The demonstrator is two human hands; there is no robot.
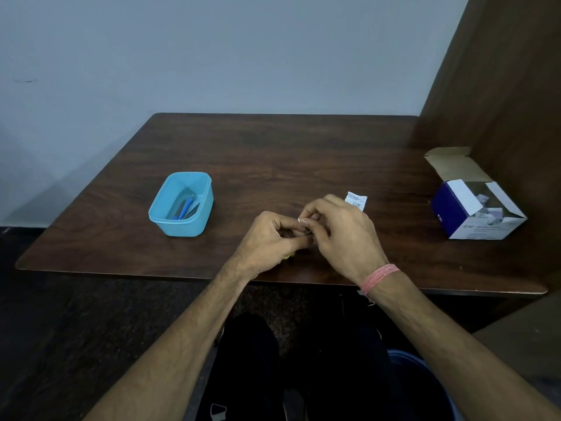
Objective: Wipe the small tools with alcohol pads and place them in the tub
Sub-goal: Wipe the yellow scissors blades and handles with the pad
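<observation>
Both my hands meet above the front middle of the dark wooden table (273, 153). My left hand (270, 238) grips a small tool, mostly hidden, with a yellow bit (287, 255) showing below the palm. My right hand (340, 232) pinches a small white alcohol pad (300, 220) against the tool's dark tip (309, 230). A light blue plastic tub (170, 224) stands to the left and holds a blue-handled tool (184, 208) and a dark metal one beside it. A torn white pad wrapper (356, 200) lies just behind my right hand.
An open blue and white box of alcohol pads (479, 211) sits at the table's right side, against a brown wooden partition (501, 86). A blue bin (425, 387) stands on the floor under the table's right front. My dark-clothed legs show below the table edge.
</observation>
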